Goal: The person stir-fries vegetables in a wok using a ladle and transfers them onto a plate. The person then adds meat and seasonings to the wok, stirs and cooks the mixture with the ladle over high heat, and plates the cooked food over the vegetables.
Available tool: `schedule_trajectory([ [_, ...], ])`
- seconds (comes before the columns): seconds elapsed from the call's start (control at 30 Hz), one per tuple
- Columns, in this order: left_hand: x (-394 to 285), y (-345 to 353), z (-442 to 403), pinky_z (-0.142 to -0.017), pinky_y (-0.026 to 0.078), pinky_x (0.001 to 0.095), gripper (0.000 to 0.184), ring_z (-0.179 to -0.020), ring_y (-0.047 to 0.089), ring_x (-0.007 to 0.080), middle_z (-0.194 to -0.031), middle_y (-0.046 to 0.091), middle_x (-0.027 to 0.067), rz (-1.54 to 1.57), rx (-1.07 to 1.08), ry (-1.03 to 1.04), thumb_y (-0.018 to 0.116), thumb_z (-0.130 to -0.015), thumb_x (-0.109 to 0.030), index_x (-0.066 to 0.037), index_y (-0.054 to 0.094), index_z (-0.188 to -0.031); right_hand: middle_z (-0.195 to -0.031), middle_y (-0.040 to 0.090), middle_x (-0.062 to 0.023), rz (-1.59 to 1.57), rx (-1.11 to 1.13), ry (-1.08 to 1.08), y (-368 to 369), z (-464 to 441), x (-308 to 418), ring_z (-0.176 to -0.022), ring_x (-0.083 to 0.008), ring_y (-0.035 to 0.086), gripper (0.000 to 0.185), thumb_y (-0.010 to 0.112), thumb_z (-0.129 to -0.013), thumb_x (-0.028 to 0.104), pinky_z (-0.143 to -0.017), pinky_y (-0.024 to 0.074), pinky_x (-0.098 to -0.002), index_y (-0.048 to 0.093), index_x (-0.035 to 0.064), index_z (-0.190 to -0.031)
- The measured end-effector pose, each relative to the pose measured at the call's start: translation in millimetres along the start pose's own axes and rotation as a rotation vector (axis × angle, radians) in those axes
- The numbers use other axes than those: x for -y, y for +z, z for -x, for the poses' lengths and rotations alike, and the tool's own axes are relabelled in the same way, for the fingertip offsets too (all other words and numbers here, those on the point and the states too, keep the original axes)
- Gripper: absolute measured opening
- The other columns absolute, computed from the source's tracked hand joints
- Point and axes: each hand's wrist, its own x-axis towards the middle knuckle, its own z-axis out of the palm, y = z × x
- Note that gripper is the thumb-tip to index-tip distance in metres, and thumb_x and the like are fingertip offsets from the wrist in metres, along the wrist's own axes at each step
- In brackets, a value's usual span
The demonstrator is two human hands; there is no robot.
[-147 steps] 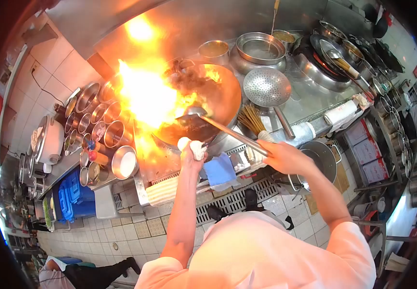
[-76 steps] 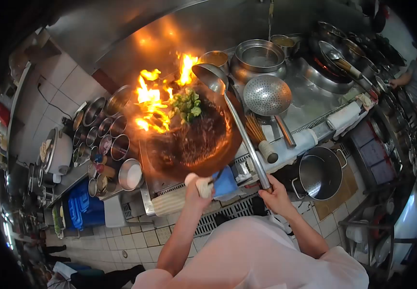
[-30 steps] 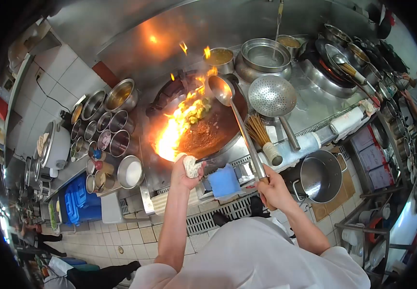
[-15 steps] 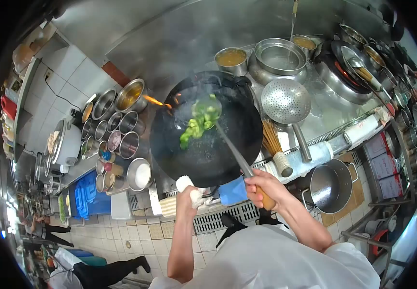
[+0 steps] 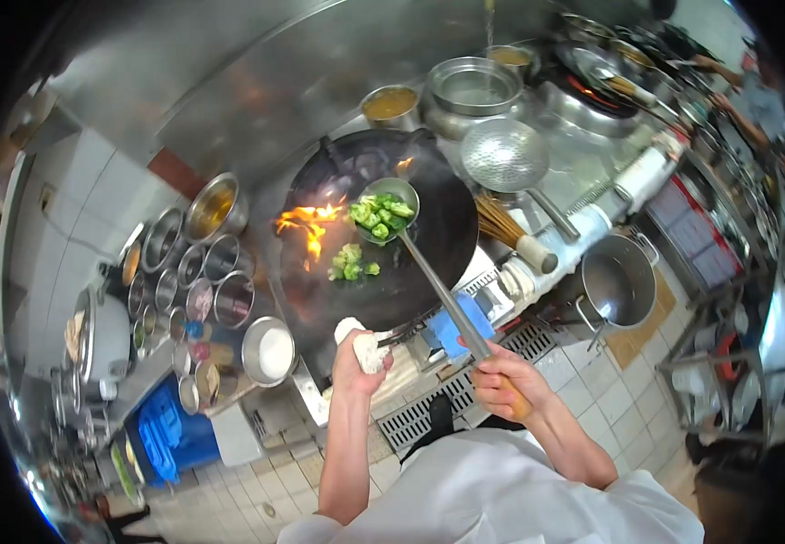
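My right hand (image 5: pixel 507 385) is closed around the wooden-ended handle of a long metal ladle (image 5: pixel 442 292). Green broccoli pieces (image 5: pixel 381 216) fill the ladle's bowl, which is over the black wok (image 5: pixel 410 290). Below the bowl, a few more broccoli florets (image 5: pixel 348 262) are in the wok. At the wok's near edge my left hand (image 5: pixel 360 367) grips a folded white cloth (image 5: pixel 370 352); whether the wok's handle is inside the cloth is hidden. Orange flames (image 5: pixel 311 227) rise at the wok's left side.
A perforated strainer (image 5: pixel 505 154) and a bamboo brush (image 5: pixel 506 227) lie right of the wok. To the left stand several metal containers and a bowl of white granules (image 5: pixel 274 352). A deep pot (image 5: pixel 619 281) stands lower right. Another person (image 5: pixel 755 118) is at far right.
The ladle now holds most of the broccoli, which was spread in the wok before. The flames at the wok's left have grown. The whole view has turned and shifted.
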Motion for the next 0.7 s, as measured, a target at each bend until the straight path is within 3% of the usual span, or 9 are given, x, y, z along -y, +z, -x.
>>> schedule_trajectory([
  [0.1,1.8,-0.5,45.5,-0.040,0.046,0.0358,0.006,-0.058,0.060,0.0263,-0.072,0.060,0.0096,-0.055,0.044,-0.102,0.053,-0.080,-0.014,-0.012,0.054,-0.085,-0.062,0.041,-0.0007,-0.220,0.064,-0.091,14.0,41.9,-19.3,-0.040,-0.0082,0.037,0.044,0.045,-0.091,0.005,-0.031,0.0343,-0.0241,0.042,0.0132,-0.134],
  [0.17,-3.7,-5.6,52.6,-0.041,0.045,0.0348,0.010,-0.063,0.062,0.0285,-0.077,0.061,0.0106,-0.092,0.035,-0.105,0.052,-0.079,-0.014,-0.013,0.054,-0.089,-0.062,0.041,-0.0009,-0.179,0.002,-0.201,33.8,67.2,-37.3,-0.039,-0.0080,0.037,0.044,0.045,-0.091,0.004,-0.031,0.0346,-0.0240,0.042,0.0125,-0.134],
  [0.27,-25.6,16.5,38.7,-0.042,0.044,0.0330,0.010,-0.070,0.063,0.0321,-0.079,0.062,0.0116,-0.174,0.172,-0.274,0.055,-0.079,-0.015,-0.012,0.053,-0.088,-0.062,0.040,-0.0012,-0.104,-0.072,-0.341,53.2,95.8,-59.8,-0.039,-0.0074,0.037,0.046,0.043,-0.090,0.002,-0.030,0.0350,-0.0235,0.041,0.0114,-0.135],
  [0.47,7.5,63.7,55.5,-0.042,0.048,0.0335,0.006,-0.052,0.060,0.0222,-0.065,0.061,0.0120,-0.416,0.408,-0.196,0.056,-0.079,-0.010,-0.005,0.055,-0.081,-0.062,0.040,-0.0024,-0.028,-0.192,-0.643,77.9,161.8,-102.1,-0.038,-0.0070,0.039,0.051,0.044,-0.086,0.002,-0.027,0.0367,-0.0241,0.036,0.0065,-0.136],
  [0.57,39.0,79.0,71.7,-0.046,0.050,0.0351,0.009,-0.056,0.063,0.0247,-0.069,0.062,0.0126,-0.605,0.472,0.097,0.055,-0.077,-0.007,-0.002,0.057,-0.085,-0.061,0.040,-0.0025,0.058,-0.317,-0.765,82.0,192.2,-117.1,-0.037,-0.0074,0.039,0.051,0.046,-0.086,0.001,-0.028,0.0355,-0.0236,0.036,0.0061,-0.135],
  [0.67,90.7,63.9,92.0,-0.063,0.052,0.0327,0.034,-0.077,0.063,0.0200,-0.091,0.061,0.0107,-0.732,0.580,0.375,0.058,-0.071,0.001,0.002,0.052,-0.104,-0.062,0.041,-0.0019,0.209,-0.507,-0.832,74.4,225.5,-131.7,-0.038,-0.0078,0.039,0.049,0.046,-0.086,0.002,-0.029,0.0352,-0.0239,0.037,0.0081,-0.134],
  [0.7,104.8,62.7,96.6,-0.066,0.052,0.0320,0.041,-0.081,0.062,0.0192,-0.095,0.059,0.0102,-0.748,0.640,0.344,0.059,-0.070,0.002,0.002,0.049,-0.109,-0.062,0.042,-0.0015,0.295,-0.605,-0.825,70.4,234.5,-135.8,-0.039,-0.0082,0.040,0.048,0.046,-0.087,0.003,-0.029,0.0355,-0.0244,0.037,0.0101,-0.134],
])
